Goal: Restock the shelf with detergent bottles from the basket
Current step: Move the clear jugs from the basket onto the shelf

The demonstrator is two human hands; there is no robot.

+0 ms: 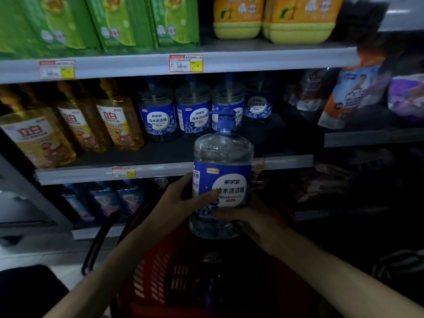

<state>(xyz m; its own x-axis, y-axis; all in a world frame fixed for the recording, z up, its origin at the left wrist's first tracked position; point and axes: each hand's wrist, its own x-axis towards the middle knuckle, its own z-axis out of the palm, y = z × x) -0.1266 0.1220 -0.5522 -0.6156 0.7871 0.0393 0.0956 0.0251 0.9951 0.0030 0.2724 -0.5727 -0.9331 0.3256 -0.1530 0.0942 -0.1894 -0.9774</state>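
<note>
A clear detergent bottle [222, 161] with a blue pump top and a blue label reading 家家宜 冷水洗洁精 is held upright, pump pointing up, above a red basket [151, 278] and in front of the middle shelf [172, 172]. The left hand [176, 203] grips its left side, and the right hand [254, 221] curls round its lower front. On the shelf behind stand matching bottles [158, 115] with the same label, and left of them yellow bottles [114, 125] marked 立白.

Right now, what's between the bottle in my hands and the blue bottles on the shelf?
Head view: between the held bottle and the shelf bottles, only bare shelf board and its grey front rail.
</note>
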